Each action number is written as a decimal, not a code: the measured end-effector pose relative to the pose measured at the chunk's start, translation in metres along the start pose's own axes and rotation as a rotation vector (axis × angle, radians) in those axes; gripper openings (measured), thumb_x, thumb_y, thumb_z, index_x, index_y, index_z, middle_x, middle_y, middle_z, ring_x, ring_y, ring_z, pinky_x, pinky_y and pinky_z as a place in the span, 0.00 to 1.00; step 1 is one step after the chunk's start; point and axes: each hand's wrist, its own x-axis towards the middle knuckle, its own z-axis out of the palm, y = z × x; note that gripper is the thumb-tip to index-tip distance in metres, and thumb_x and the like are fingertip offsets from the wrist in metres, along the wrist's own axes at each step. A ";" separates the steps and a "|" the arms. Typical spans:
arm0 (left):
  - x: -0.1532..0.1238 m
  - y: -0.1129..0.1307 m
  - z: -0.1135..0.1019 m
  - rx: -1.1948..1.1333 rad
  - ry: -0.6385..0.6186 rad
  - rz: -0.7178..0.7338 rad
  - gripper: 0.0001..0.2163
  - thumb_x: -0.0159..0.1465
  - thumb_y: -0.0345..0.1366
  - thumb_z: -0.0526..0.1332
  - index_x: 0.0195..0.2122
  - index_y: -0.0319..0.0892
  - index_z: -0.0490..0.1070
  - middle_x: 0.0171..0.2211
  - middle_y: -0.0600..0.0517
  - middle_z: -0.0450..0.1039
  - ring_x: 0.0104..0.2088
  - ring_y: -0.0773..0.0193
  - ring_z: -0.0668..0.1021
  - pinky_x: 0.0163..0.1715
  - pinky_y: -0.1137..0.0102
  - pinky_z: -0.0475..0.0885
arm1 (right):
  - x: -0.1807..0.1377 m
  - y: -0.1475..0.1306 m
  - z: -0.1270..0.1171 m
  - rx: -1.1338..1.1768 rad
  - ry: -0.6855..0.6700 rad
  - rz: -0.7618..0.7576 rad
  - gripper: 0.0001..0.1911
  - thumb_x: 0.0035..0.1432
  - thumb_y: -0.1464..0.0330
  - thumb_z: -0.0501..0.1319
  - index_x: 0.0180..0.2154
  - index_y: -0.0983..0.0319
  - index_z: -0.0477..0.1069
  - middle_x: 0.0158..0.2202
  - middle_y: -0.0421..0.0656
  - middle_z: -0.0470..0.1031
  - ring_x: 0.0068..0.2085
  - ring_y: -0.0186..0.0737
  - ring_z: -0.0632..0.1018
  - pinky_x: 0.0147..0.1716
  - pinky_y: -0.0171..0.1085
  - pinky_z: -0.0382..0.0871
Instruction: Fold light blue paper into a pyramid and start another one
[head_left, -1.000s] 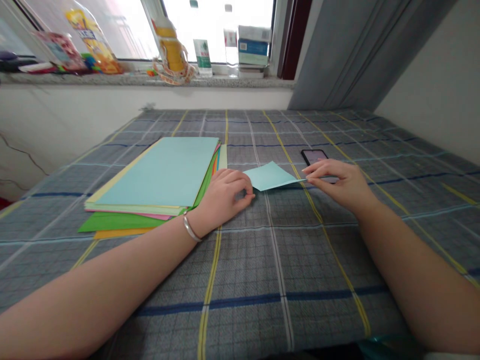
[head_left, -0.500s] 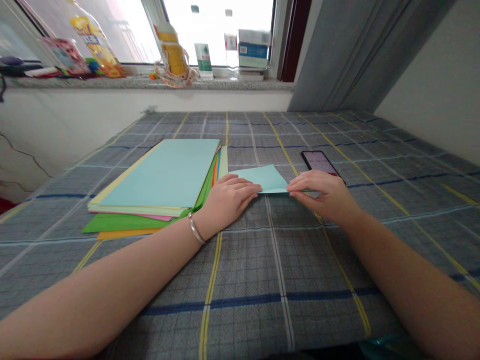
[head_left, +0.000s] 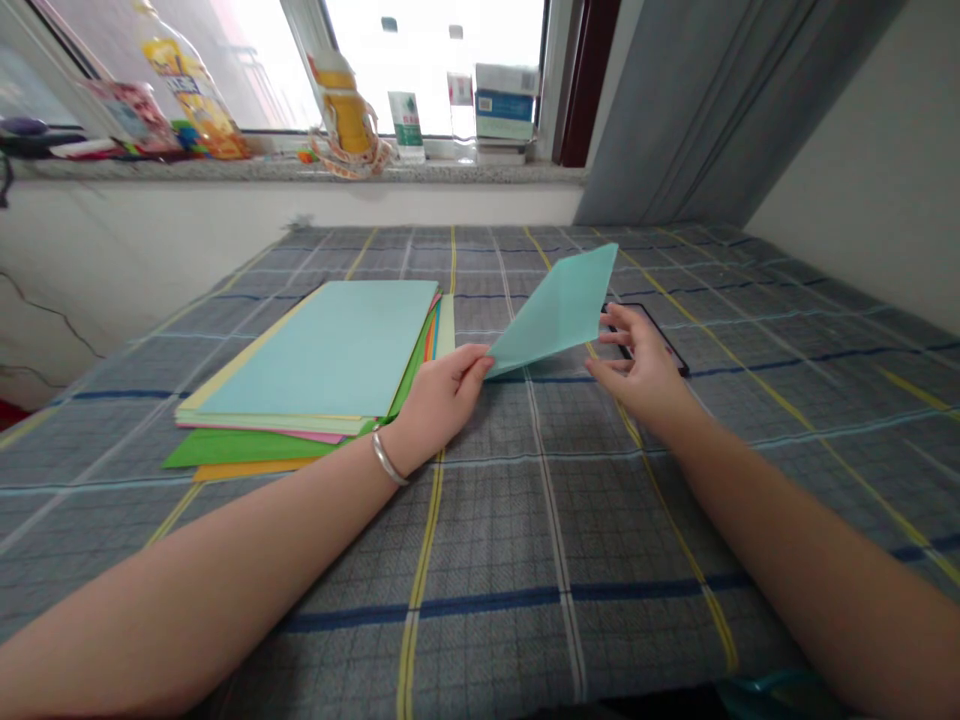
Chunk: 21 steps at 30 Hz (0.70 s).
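A folded piece of light blue paper [head_left: 559, 308] is raised at a slant above the checked cloth, its far right corner highest. My left hand [head_left: 450, 392] pinches its lower left end between thumb and fingers. Beside the paper's right edge is my right hand [head_left: 637, 365], its thumb and fingers apart and nothing held in them. Whether a fingertip touches the paper edge I cannot tell. Behind the right hand lies a phone [head_left: 675, 358], partly covered by the fingers. To the left of my left hand rests a stack of coloured paper [head_left: 322, 350] with a light blue sheet on top.
A grey checked cloth [head_left: 495, 540] covers the surface. Along the windowsill [head_left: 262, 168] at the back stand a yellow-capped bottle [head_left: 349, 110], a juice bottle [head_left: 191, 85], a tube [head_left: 406, 125], a clear bottle [head_left: 462, 105] and boxes [head_left: 506, 105]. A grey curtain [head_left: 697, 100] hangs at right.
The folded paper has come up off the cloth, its right end swinging up. My left hand went from lying on it to pinching its end. My right hand let go and opened.
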 end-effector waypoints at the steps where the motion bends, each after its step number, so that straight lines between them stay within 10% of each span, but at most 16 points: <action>1: 0.000 -0.001 0.001 -0.040 0.022 -0.026 0.12 0.68 0.40 0.52 0.34 0.42 0.71 0.27 0.55 0.72 0.28 0.66 0.72 0.30 0.73 0.66 | -0.001 0.003 0.003 0.009 -0.023 0.037 0.38 0.51 0.61 0.66 0.62 0.54 0.57 0.60 0.53 0.63 0.56 0.53 0.71 0.39 0.48 0.77; 11: 0.007 -0.014 0.021 -0.770 0.108 -0.454 0.10 0.65 0.46 0.55 0.36 0.44 0.61 0.31 0.54 0.68 0.28 0.67 0.73 0.27 0.72 0.74 | 0.001 0.012 0.013 0.260 -0.177 0.296 0.45 0.50 0.60 0.67 0.65 0.56 0.50 0.59 0.56 0.68 0.56 0.51 0.73 0.51 0.54 0.71; 21: 0.003 -0.002 0.022 -0.911 -0.018 -0.517 0.09 0.67 0.43 0.53 0.42 0.44 0.60 0.37 0.51 0.75 0.33 0.64 0.78 0.30 0.67 0.77 | 0.002 0.001 0.014 0.505 -0.331 0.305 0.24 0.55 0.62 0.65 0.53 0.57 0.65 0.43 0.48 0.80 0.43 0.44 0.81 0.43 0.47 0.76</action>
